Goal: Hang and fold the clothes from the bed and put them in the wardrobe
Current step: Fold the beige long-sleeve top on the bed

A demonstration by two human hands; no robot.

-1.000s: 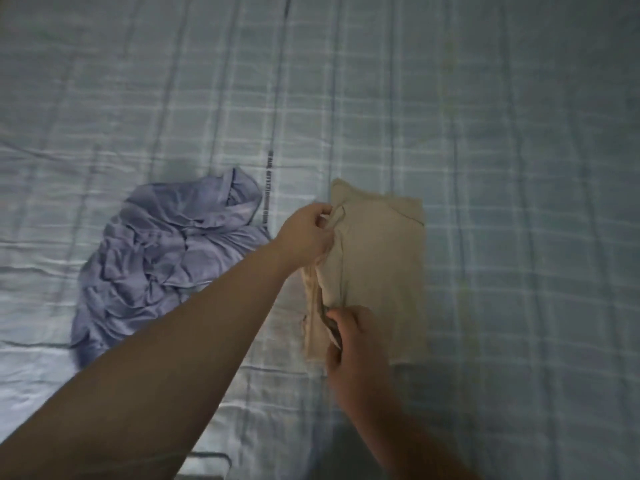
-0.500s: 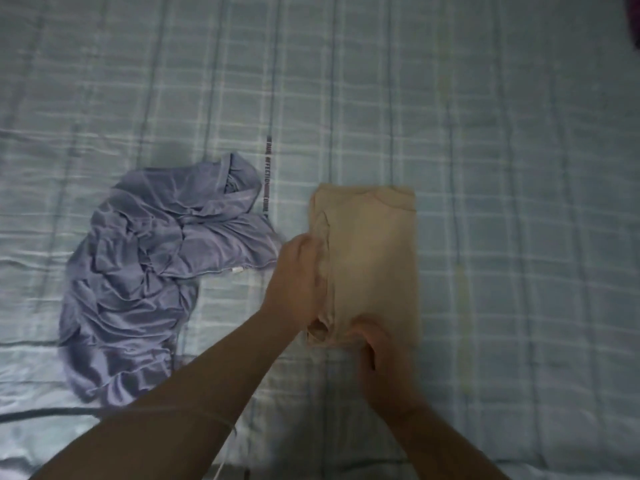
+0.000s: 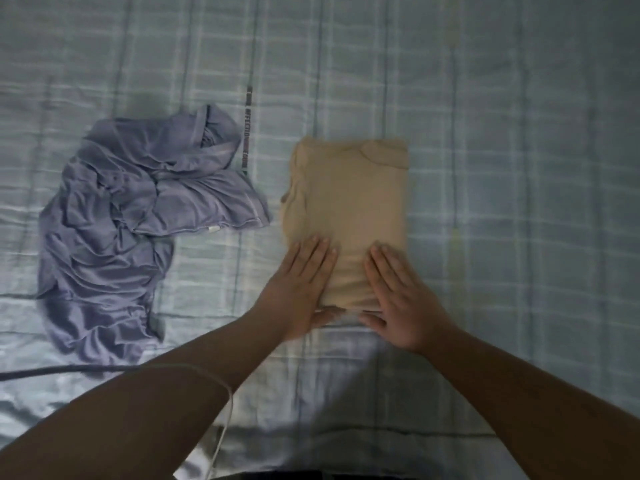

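hands: left hand (image 3: pixel 304 289), right hand (image 3: pixel 398 296) flat, apart | on folded beige garment (image 3: pixel 349 202) | bed (image 3: pixel 502 168)

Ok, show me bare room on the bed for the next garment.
Bare sheet lies right of the folded beige garment, to the picture's edge, and beyond both garments. Crowded: the purple shirt fills the left, a narrow strip between them; left hand and right hand press the beige garment's near end.

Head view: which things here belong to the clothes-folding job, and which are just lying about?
Job: folded beige garment, pressed flat by the left hand and right hand; crumpled purple garment, not yet folded.
Lying about: thin white cord; dark cable; checked bedsheet underneath.
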